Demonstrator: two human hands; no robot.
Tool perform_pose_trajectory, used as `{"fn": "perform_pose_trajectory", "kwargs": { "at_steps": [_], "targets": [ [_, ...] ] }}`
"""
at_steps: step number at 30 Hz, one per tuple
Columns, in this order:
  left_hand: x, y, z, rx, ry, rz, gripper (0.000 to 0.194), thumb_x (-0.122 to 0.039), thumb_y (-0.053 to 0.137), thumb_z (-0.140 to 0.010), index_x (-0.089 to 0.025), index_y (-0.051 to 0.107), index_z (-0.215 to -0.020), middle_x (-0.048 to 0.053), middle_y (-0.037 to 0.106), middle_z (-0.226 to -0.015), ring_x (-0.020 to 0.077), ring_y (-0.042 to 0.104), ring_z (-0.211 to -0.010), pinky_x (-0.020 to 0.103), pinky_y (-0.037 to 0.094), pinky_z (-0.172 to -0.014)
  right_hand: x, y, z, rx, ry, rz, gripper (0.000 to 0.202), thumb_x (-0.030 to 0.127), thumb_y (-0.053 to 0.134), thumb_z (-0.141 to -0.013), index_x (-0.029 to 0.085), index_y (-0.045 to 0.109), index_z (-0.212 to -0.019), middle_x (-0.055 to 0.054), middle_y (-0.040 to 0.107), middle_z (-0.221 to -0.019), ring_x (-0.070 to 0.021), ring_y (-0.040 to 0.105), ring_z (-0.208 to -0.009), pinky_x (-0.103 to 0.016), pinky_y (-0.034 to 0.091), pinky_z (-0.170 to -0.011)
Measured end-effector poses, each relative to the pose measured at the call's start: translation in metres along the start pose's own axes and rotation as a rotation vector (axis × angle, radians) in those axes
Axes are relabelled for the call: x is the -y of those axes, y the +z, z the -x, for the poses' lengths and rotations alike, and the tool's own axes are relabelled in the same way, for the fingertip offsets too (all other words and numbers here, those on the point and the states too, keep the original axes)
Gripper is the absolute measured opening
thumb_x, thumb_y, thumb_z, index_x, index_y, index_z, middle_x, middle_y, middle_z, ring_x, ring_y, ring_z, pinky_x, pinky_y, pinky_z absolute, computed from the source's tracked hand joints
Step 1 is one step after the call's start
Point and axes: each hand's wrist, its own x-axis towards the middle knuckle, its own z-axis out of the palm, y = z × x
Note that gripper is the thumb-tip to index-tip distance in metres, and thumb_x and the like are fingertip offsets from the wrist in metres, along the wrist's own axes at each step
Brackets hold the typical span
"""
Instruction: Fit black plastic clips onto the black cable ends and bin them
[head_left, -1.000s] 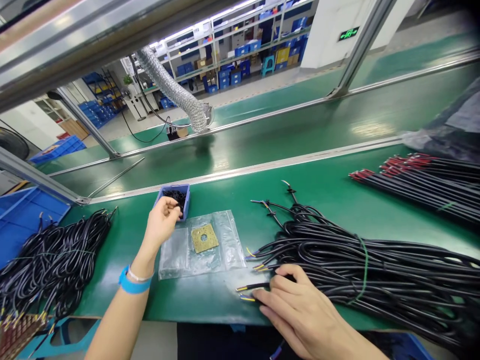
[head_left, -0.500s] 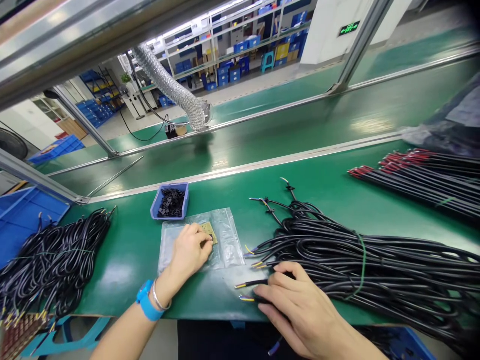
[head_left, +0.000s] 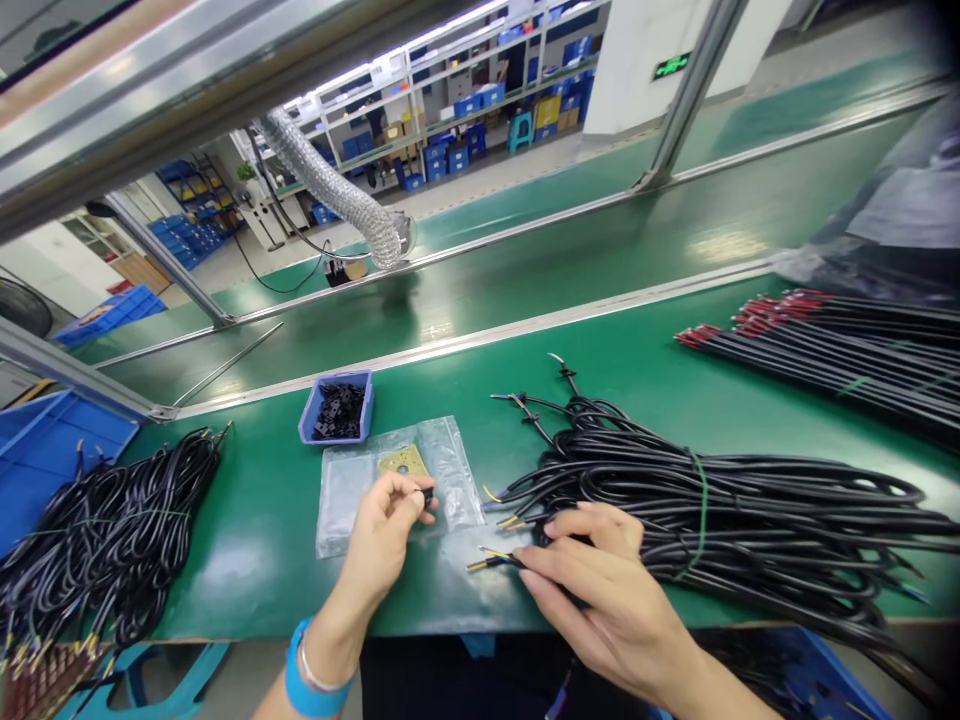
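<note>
My left hand is closed in a pinch on a small black plastic part, above a clear plastic bag. Partly behind the fingers, a yellowish perforated board lies on the bag. My right hand is closed round the end of a black cable, whose stripped yellow and blue wire tips point left. Beyond that hand spreads a large bundle of black cables, bound with a green tie. Two of its ends, at the upper left, carry small black parts like the pinched one.
A small blue bin of black parts stands behind the bag. More black cables lie at left beside a blue crate. Red-tipped cables lie at right. A silver duct hangs over the back of the green bench.
My left hand has lifted off the board and moved right and towards me, with the black part now visible in its fingers. My right hand has raised the cable end slightly.
</note>
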Motion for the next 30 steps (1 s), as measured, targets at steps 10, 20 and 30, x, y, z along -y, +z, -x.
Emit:
{"fn": "perform_pose_trajectory", "kwargs": {
  "at_steps": [10, 20, 30],
  "targets": [
    [-0.021, 0.042, 0.047, 0.021, -0.382, 0.917, 0.027, -0.035, 0.076, -0.079, -0.017, 0.058, -0.074, 0.005, 0.072, -0.101, 0.0122, 0.068, -0.077, 0.024, 0.055, -0.074, 0.001, -0.006, -0.006, 0.053, -0.008, 0.038, 0.011, 0.014, 0.060, -0.085, 0.021, 0.069, -0.086, 0.003, 0.060, -0.061, -0.0177, 0.054, -0.078, -0.038, 0.031, -0.080],
    [-0.013, 0.033, 0.054, 0.056, -0.256, 0.780, 0.025, -0.024, 0.083, -0.073, -0.016, 0.059, -0.074, 0.008, 0.073, -0.107, 0.0177, 0.071, -0.092, 0.027, 0.056, -0.083, 0.000, -0.004, -0.006, 0.052, -0.027, -0.014, 0.010, 0.013, 0.061, -0.085, 0.020, 0.068, -0.087, 0.003, 0.059, -0.059, -0.0178, 0.052, -0.078, -0.039, 0.032, -0.079],
    [-0.022, 0.048, 0.061, 0.065, -0.300, 0.738, 0.045, -0.021, 0.088, -0.065, -0.021, 0.065, -0.104, 0.007, 0.072, -0.100, 0.0176, 0.071, -0.087, 0.023, 0.058, -0.076, 0.000, -0.009, 0.004, 0.081, 0.027, -0.025, 0.005, 0.018, 0.059, -0.087, 0.021, 0.062, -0.086, 0.004, 0.064, -0.066, -0.0162, 0.059, -0.083, -0.043, 0.025, -0.099]
  ]
}}
